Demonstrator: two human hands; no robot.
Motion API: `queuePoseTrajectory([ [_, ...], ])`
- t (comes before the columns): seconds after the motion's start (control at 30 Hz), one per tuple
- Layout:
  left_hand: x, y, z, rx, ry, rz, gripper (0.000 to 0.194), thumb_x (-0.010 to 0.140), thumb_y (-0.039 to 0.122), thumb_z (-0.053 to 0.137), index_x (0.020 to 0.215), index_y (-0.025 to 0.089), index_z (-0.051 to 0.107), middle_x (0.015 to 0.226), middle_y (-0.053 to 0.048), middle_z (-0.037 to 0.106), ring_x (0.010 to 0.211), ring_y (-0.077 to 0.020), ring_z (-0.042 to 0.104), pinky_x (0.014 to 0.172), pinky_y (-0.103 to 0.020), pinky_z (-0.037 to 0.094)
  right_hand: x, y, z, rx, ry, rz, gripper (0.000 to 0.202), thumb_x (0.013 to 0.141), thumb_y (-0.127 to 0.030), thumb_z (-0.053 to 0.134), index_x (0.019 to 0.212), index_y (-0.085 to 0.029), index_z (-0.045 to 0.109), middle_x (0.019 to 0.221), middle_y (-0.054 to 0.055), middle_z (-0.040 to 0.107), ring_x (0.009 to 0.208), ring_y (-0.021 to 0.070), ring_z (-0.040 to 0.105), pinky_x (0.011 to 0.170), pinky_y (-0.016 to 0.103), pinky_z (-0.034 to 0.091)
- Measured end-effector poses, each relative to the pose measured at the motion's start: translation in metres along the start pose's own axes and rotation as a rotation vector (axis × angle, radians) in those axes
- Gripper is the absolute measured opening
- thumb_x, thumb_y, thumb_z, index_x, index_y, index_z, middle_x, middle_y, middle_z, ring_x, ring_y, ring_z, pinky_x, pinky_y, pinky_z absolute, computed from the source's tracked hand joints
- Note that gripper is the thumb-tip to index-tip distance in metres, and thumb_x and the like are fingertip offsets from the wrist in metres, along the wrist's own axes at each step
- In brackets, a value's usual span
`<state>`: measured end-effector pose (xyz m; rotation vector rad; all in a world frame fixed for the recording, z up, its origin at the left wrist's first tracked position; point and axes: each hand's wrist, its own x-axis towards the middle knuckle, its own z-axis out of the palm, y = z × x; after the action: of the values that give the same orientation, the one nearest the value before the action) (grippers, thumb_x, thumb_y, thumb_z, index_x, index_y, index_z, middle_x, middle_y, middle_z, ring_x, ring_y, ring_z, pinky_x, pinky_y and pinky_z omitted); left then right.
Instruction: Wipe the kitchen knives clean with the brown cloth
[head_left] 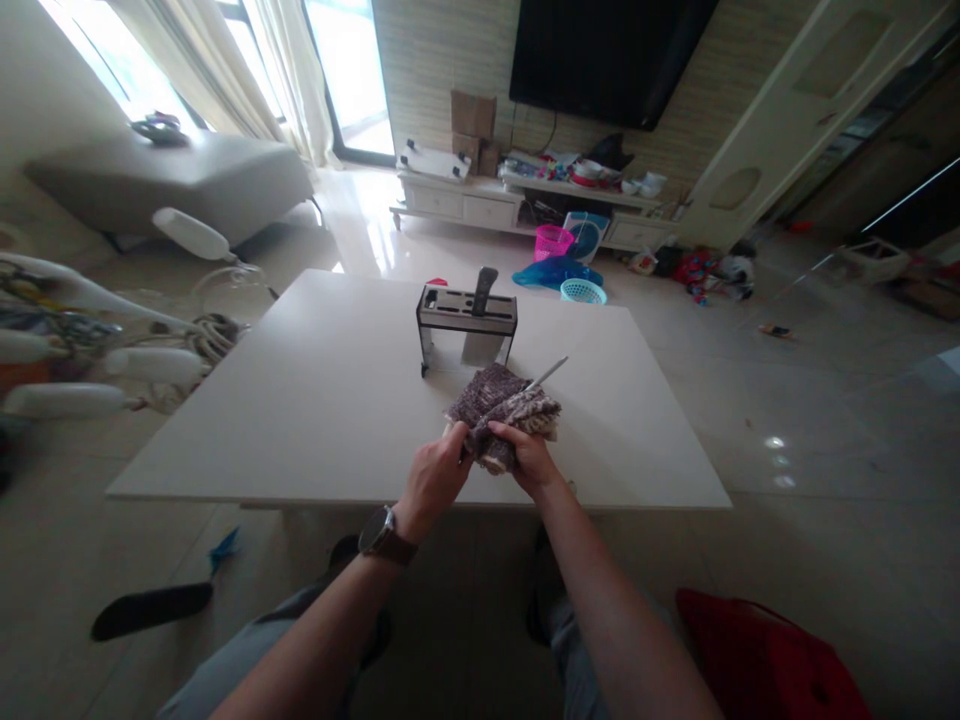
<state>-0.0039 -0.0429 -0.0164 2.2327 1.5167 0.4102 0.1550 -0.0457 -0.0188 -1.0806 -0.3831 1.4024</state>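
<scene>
A mottled brown and white cloth (pixel 491 395) is bunched up just above the near part of the white table (pixel 322 400). My left hand (pixel 436 468) is closed on its near left edge. My right hand (pixel 534 460) grips the cloth from the right, thumb on top. Out of the folds, up and to the right, sticks a narrow grey metal strip (pixel 551 370) that looks like a knife blade; its other end is hidden by cloth and fingers. Just beyond stands a grey and black knife rack (pixel 469 322), with one dark-handled knife (pixel 485 288) upright in its slot.
A small red thing (pixel 436 283) shows behind the rack. Past the far table edge are a light blue basket (pixel 583 291), a pink basket (pixel 553 241) and a blue plastic bag (pixel 551 272) on the floor. A white lamp-like fixture (pixel 150 365) stands left; a red bag (pixel 757 660) lies lower right.
</scene>
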Motion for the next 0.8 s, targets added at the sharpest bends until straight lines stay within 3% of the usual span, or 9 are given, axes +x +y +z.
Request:
queuePoseTrajectory([
  [0.2,-0.001,0.004,-0.003,-0.01,0.03,0.019,0.008,0.099,0.025,0.056,0.106,0.021,0.06,0.09,-0.009,0.075,0.083,-0.0266,0.072,0.065,-0.031,0.032,0.003,0.001,0.0,0.022,0.108,-0.097,0.024,0.06,-0.015,0.087,0.081,-0.017,0.075,0.086,0.002,0.08,0.079,0.0214,0.075,0.077,0.034,0.063],
  [0.43,0.001,0.014,-0.008,-0.123,0.035,-0.003,0.021,0.101,0.037,0.057,0.115,0.022,0.063,0.092,-0.008,0.077,0.082,-0.0259,0.073,0.066,-0.03,0.033,0.009,-0.017,-0.006,0.067,0.185,-0.266,0.027,0.061,-0.014,0.085,0.084,-0.018,0.072,0.089,0.0,0.079,0.084,0.0192,0.074,0.08,0.031,0.062],
  [0.6,0.0,0.01,-0.006,-0.22,0.039,0.007,0.024,0.101,0.041,0.058,0.112,0.022,0.065,0.086,-0.007,0.076,0.078,-0.0248,0.072,0.065,-0.029,0.035,0.007,-0.023,-0.011,0.131,0.115,-0.18,0.024,0.065,-0.015,0.083,0.086,-0.019,0.071,0.088,0.0,0.079,0.086,0.0182,0.074,0.082,0.029,0.062],
  [0.8,0.0,0.005,-0.004,-0.405,0.047,0.022,0.015,0.098,0.03,0.058,0.109,0.022,0.063,0.089,-0.005,0.077,0.076,-0.0208,0.07,0.069,-0.028,0.041,0.003,-0.007,-0.007,0.062,-0.002,-0.077,0.026,0.061,-0.015,0.086,0.083,-0.017,0.073,0.089,0.003,0.081,0.08,0.0199,0.075,0.076,0.03,0.063],
])
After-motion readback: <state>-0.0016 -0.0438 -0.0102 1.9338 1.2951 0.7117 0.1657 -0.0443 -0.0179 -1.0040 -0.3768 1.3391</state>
